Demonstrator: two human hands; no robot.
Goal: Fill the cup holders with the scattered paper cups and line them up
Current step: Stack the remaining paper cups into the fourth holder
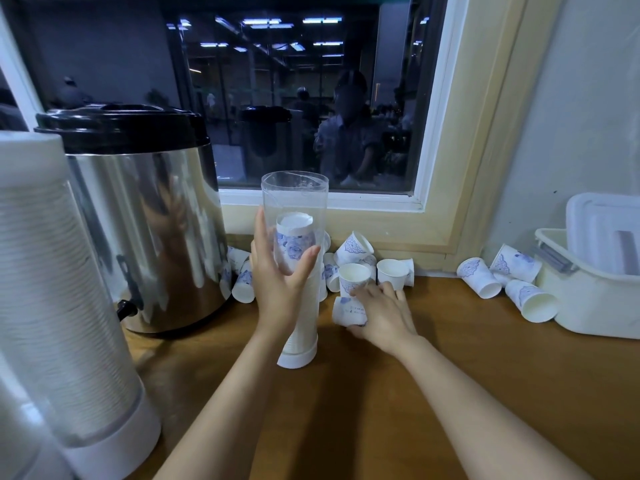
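A clear tube cup holder [294,202] with a white base stands upright on the wooden counter, partly filled with stacked paper cups. My left hand [277,275] grips its middle. My right hand [381,313] is curled round a white paper cup with blue print [346,310] lying on its side just right of the holder. Several more cups [353,275] lie and stand behind it under the window, and three others [479,277] lie at the right. A second holder [52,271], full of cups, stands near left.
A steel drinks urn [149,220] with a black lid stands left of the tube. A white plastic bin [595,289] sits at the right wall. The window sill and frame close off the back. Bare wooden counter [381,410] lies in front.
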